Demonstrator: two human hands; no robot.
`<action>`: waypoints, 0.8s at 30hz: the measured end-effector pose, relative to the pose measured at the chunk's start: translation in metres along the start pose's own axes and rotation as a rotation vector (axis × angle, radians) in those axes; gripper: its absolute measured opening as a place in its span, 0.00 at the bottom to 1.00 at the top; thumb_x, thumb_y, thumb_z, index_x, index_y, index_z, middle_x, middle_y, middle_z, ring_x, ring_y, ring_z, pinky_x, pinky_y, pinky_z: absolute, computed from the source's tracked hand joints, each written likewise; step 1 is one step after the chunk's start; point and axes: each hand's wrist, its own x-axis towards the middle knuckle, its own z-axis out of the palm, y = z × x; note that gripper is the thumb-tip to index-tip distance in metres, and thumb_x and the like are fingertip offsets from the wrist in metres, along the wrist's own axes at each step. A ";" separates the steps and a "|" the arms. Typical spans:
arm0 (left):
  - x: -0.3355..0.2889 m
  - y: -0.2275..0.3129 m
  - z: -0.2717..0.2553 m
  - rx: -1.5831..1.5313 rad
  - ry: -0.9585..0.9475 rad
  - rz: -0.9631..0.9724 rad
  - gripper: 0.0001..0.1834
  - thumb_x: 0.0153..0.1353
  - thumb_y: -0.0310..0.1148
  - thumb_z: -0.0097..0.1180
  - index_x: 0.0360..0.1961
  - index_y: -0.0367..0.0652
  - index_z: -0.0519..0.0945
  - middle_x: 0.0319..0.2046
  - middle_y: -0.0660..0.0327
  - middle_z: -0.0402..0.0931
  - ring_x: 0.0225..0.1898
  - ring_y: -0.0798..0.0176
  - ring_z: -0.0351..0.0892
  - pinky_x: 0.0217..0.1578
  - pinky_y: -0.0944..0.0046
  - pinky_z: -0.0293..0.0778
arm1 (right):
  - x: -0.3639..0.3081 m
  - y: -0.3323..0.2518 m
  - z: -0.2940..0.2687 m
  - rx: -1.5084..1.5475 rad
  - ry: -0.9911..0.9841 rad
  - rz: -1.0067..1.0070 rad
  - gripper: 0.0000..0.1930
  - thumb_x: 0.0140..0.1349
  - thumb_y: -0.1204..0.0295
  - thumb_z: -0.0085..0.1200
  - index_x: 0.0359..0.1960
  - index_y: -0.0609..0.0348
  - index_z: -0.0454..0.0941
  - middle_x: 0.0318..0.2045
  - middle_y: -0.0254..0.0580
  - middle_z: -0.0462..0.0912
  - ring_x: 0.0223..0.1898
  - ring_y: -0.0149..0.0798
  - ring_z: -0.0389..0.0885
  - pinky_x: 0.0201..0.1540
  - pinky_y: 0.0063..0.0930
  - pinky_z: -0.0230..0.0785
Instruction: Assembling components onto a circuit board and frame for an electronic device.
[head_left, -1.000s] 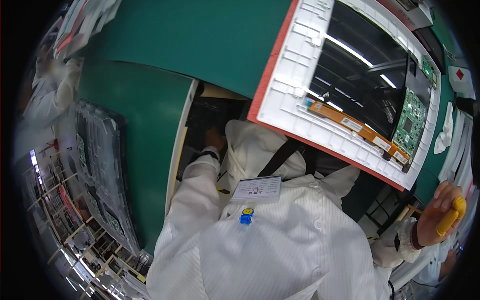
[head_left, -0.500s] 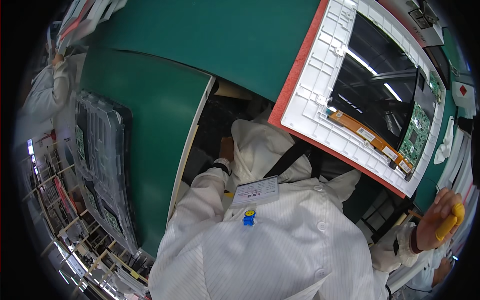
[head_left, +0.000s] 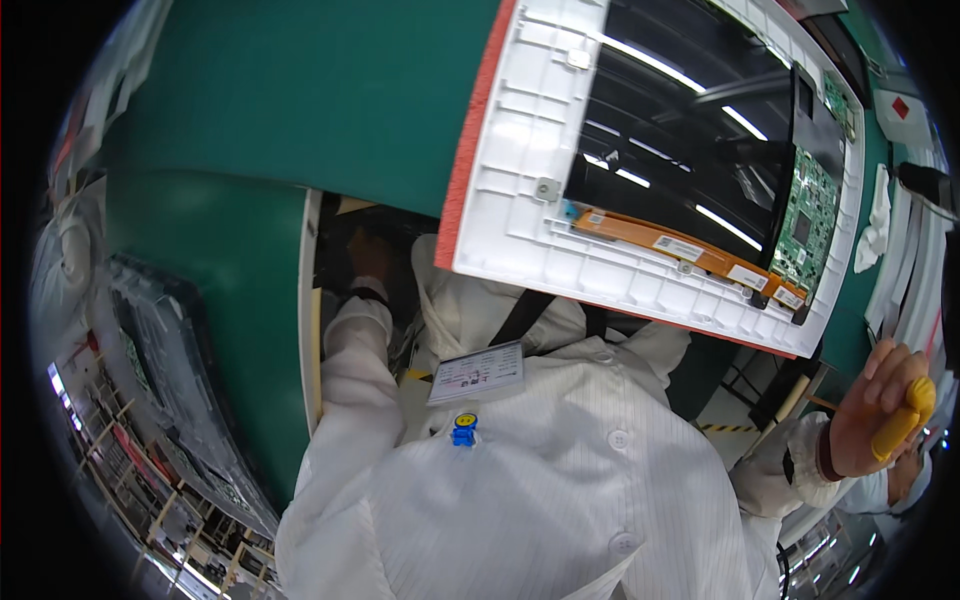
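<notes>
My left hand [head_left: 370,256] reaches down into the dark gap beside the green table edge; shadow hides its fingers and anything they touch. Off to the right, my right hand [head_left: 876,418] is raised near the table's corner. Its fingers are bent in close together, with yellow finger cots on some; whatever they may hold does not show. Closest to that hand is an open display panel [head_left: 690,130], with a black screen back in a white plastic frame [head_left: 510,170]. A green circuit board [head_left: 806,225] and an orange-brown flex strip [head_left: 680,248] run along its edges.
Red foam [head_left: 468,150] lies under the frame on the green tabletop [head_left: 300,90]. Clear plastic trays [head_left: 180,350] with boards stand at the left. A white cloth [head_left: 874,225] and a white box [head_left: 902,118] sit at the far right. Another person's sleeve [head_left: 72,250] shows far left.
The view has shifted, so the panel and table appear farther left and higher. My left hand has sunk deeper into the shadowed gap. My right hand stays raised, its fingers still bent.
</notes>
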 end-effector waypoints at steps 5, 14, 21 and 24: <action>0.063 0.015 0.005 -0.200 0.141 -0.066 0.19 0.54 0.30 0.55 0.46 0.31 0.80 0.39 0.37 0.80 0.43 0.31 0.79 0.47 0.43 0.76 | -0.001 -0.016 0.001 -0.075 0.131 0.026 0.15 0.70 0.52 0.55 0.33 0.48 0.75 0.29 0.28 0.65 0.28 0.26 0.62 0.37 0.26 0.54; 0.080 0.028 0.012 -0.047 0.024 -0.157 0.18 0.55 0.30 0.54 0.46 0.31 0.80 0.40 0.37 0.80 0.43 0.32 0.79 0.47 0.44 0.76 | 0.010 -0.016 -0.011 -0.278 0.322 0.054 0.21 0.70 0.47 0.53 0.32 0.52 0.70 0.25 0.28 0.61 0.24 0.26 0.56 0.33 0.25 0.52; 0.069 0.050 0.014 -0.037 -0.034 -0.268 0.18 0.56 0.30 0.54 0.46 0.32 0.80 0.41 0.38 0.80 0.44 0.33 0.79 0.47 0.44 0.76 | 0.028 -0.010 -0.039 -0.321 0.239 0.138 0.15 0.75 0.57 0.44 0.42 0.58 0.71 0.28 0.33 0.65 0.30 0.33 0.67 0.44 0.30 0.63; 0.060 0.036 -0.005 -0.043 -0.004 -0.351 0.17 0.57 0.31 0.54 0.46 0.32 0.80 0.41 0.38 0.80 0.44 0.33 0.79 0.47 0.44 0.76 | -0.010 0.011 -0.101 -0.234 0.279 -0.035 0.14 0.70 0.61 0.56 0.42 0.61 0.75 0.26 0.38 0.74 0.23 0.33 0.69 0.28 0.25 0.62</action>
